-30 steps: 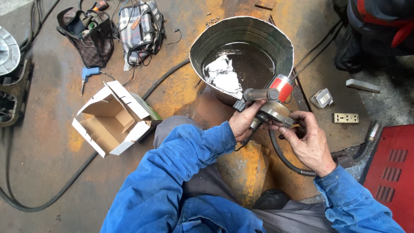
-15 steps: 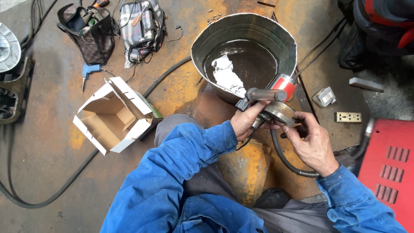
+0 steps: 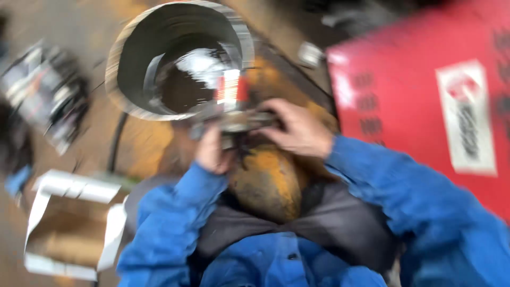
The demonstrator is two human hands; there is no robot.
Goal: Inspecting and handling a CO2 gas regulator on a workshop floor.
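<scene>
The frame is smeared by motion, so fine detail is lost. Both hands meet at the middle of the frame on a small power tool (image 3: 234, 109) with a red and silver body. The left hand (image 3: 211, 151) comes up from the lower left in a blue sleeve and is closed around the tool's lower part. The right hand (image 3: 298, 129) comes in from the right, also in a blue sleeve, its fingers curled over the tool's right side; how firmly it grips cannot be told through the blur. The tool sits just above a rusty orange rounded piece (image 3: 268, 180) that rests between the person's knees, at the middle of the frame; whether tool and piece touch cannot be made out.

Directly behind the tool, at upper centre, stands a metal bucket (image 3: 125, 64) with a bright rim and a dark inside holding something pale and shiny. A large red case (image 3: 404, 90) with a white label fills the upper right. An open cardboard box (image 3: 69, 226) with white flaps lies on the floor at lower left. A dark cable (image 3: 116, 141) runs across the floor left of the bucket, and a blurred heap of dark gear (image 3: 48, 101) lies at the left edge.
</scene>
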